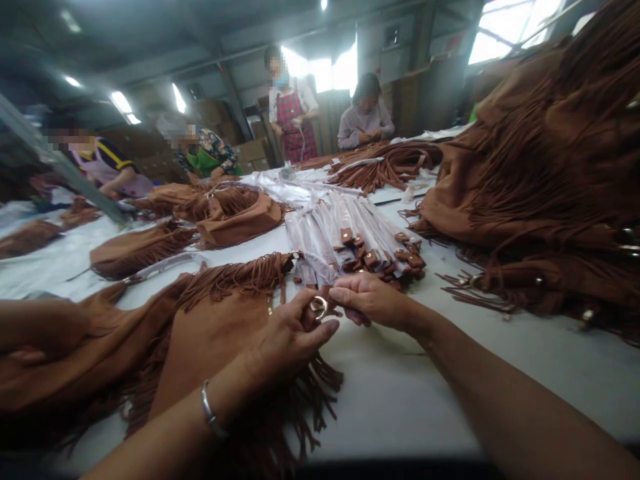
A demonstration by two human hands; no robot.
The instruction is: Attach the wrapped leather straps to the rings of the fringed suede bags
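A shiny metal ring-shaped buckle [319,307] sits between the thumb and fingers of my left hand [295,333], which wears a silver bangle [211,410]. Right beside it, my right hand [367,298] pinches a short brown strap end [325,292]; my fingers hide most of it. Both hands are close together over the table, just in front of a pile of plastic-wrapped straps [325,233] with brown ends. Beneath my left forearm lies a brown fringed bag [215,340], its fringe hanging toward the front.
Fringed bags [520,167] are heaped high on the right. More brown bags [240,220] lie on the white table [400,387] to the left, where another person's forearm [40,327] reaches in. Several people work behind, one in a red checked apron [295,127].
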